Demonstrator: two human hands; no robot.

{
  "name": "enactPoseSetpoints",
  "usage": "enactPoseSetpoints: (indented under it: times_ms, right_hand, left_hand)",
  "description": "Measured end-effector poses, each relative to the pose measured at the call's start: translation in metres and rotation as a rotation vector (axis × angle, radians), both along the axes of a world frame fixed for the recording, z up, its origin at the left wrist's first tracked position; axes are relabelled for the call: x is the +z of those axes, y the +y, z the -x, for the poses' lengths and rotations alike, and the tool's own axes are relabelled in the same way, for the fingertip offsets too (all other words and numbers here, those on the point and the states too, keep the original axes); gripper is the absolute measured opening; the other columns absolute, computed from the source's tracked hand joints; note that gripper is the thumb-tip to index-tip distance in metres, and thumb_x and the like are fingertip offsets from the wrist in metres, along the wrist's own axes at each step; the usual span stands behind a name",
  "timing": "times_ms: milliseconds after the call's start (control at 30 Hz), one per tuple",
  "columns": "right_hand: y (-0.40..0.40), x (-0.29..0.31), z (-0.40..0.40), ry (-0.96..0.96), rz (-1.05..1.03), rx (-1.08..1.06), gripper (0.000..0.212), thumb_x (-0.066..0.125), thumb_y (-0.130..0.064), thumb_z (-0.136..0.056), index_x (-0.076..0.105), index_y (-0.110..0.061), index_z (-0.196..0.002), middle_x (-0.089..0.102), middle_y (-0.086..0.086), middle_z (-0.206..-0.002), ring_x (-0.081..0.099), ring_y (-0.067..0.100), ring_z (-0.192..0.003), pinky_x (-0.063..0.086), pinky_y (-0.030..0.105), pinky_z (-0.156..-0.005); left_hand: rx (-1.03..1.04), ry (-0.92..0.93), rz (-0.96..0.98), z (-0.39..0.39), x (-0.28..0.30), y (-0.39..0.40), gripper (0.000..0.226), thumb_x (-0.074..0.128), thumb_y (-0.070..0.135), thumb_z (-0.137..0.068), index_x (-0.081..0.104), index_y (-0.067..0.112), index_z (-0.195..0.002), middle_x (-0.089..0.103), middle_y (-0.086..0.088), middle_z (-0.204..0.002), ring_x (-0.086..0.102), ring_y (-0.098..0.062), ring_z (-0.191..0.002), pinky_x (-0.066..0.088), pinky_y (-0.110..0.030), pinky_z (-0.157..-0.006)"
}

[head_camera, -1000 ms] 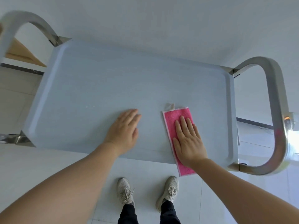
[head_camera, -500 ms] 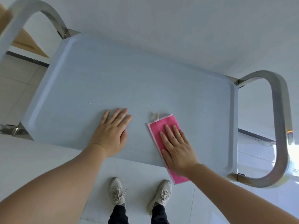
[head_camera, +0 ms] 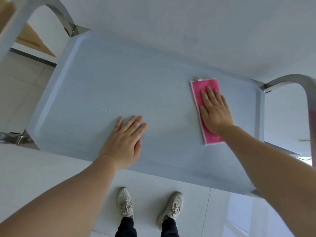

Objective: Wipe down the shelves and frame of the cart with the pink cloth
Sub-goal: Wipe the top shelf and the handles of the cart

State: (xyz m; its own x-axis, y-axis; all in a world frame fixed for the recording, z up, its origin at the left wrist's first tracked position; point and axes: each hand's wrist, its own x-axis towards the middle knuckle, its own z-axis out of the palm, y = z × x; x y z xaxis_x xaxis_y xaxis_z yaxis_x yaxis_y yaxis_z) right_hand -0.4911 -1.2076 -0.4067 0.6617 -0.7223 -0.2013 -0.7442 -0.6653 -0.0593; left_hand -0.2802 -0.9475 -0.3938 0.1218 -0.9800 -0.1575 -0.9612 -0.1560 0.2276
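The right hand (head_camera: 215, 113) lies flat, fingers straight and together, pressing the pink cloth (head_camera: 205, 93) onto the cart's top shelf (head_camera: 136, 86) at about three o'clock. The left hand (head_camera: 124, 142), fingers released and slightly spread, rests palm-down at six o'clock. Metal frame handles (head_camera: 307, 93) arch at both ends.

Both bare forearms reach forward and down from the near edge of the view. The left hand (head_camera: 125, 142) lies palm-down with its fingers straight and close together, thumb tucked alongside — flat, holding nothing. The right hand (head_camera: 214, 110) is stretched farther forward and off to the right of the left one, also palm-down, fingers straight and slightly spread — pressing flat on the pink cloth (head_camera: 199, 87) beneath it, wrist extended.
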Motion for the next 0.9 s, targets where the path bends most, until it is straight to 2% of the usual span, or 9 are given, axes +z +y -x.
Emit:
enactPoseSetpoints:
  times_ms: [200,433,700,900]
  right_hand:
    - [-0.050,-0.003,-0.010,-0.009,0.027,-0.179,0.061,0.017,-0.044,-0.092,0.009,-0.024,-0.149,0.005,0.004,-0.159,0.003,0.024,-0.145,0.001,0.041,-0.117]
    - [-0.058,-0.008,-0.028,-0.031,0.032,-0.278,0.061,0.018,-0.041,-0.093,0.007,-0.020,-0.149,0.002,0.006,-0.159,-0.001,0.029,-0.145,0.001,0.042,-0.118]
    - [-0.009,-0.007,-0.044,-0.055,0.019,-0.061,0.063,0.018,-0.041,-0.091,0.012,-0.016,-0.149,0.009,0.009,-0.158,0.003,0.031,-0.145,0.000,0.039,-0.118]
    - [0.073,0.001,-0.042,-0.063,-0.037,0.052,0.063,0.020,-0.039,-0.091,0.021,-0.010,-0.147,0.019,0.015,-0.155,0.010,0.037,-0.143,0.002,0.041,-0.117]
  left_hand:
    - [0.006,0.011,-0.002,-0.002,0.001,0.001,0.053,0.032,0.025,-0.085,0.053,0.006,-0.130,0.046,-0.012,-0.142,0.043,-0.032,-0.131,0.029,-0.059,-0.108]
    - [0.010,0.012,-0.017,-0.002,0.000,0.001,0.053,0.032,0.026,-0.085,0.051,0.007,-0.131,0.045,-0.012,-0.143,0.042,-0.031,-0.132,0.028,-0.058,-0.108]
    - [0.021,0.012,-0.014,-0.002,0.000,0.000,0.053,0.033,0.026,-0.084,0.052,0.008,-0.130,0.045,-0.011,-0.143,0.042,-0.029,-0.133,0.028,-0.057,-0.109]
    - [0.027,0.032,0.001,-0.002,0.000,0.001,0.053,0.034,0.025,-0.083,0.053,0.008,-0.130,0.045,-0.010,-0.144,0.040,-0.028,-0.134,0.028,-0.056,-0.110]
